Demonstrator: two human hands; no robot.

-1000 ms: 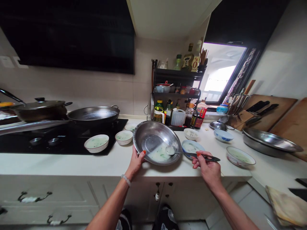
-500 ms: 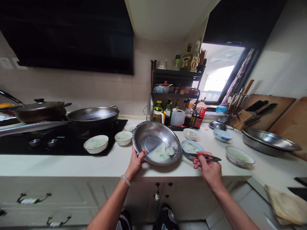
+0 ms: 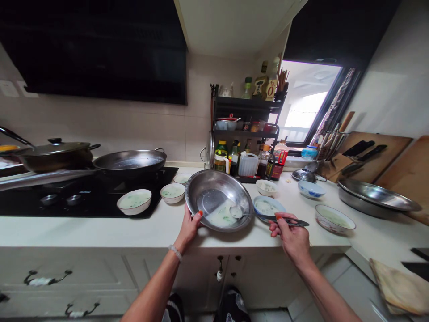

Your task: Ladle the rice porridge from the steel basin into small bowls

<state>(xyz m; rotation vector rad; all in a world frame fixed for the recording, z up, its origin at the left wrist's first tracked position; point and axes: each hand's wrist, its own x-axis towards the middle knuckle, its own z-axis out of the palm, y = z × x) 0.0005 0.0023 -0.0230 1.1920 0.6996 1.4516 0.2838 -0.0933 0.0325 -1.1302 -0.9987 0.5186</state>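
Observation:
My left hand (image 3: 191,227) grips the near-left rim of a steel basin (image 3: 204,190), which is tilted toward the right. Pale soup with green bits (image 3: 219,215) pools in the basin's lower right side. In my right hand (image 3: 291,235) is a ladle (image 3: 256,216) with a dark handle; its bowl rests in the soup. Just behind the ladle stands a blue-rimmed bowl of soup (image 3: 268,206), partly covered by the handle and my fingers. A smaller soup bowl (image 3: 266,188) is beyond it.
Filled bowls (image 3: 172,193) stand left of the basin, one (image 3: 134,201) on the hob's edge. Rightward are a blue-patterned bowl (image 3: 311,189), another soup bowl (image 3: 335,219) and steel pans (image 3: 378,197). A wok (image 3: 130,162) sits on the hob. Behind is a condiment rack (image 3: 248,107).
The ladle's bowl has shifted very slightly within the soup. Both hands and the basin hold nearly the same position.

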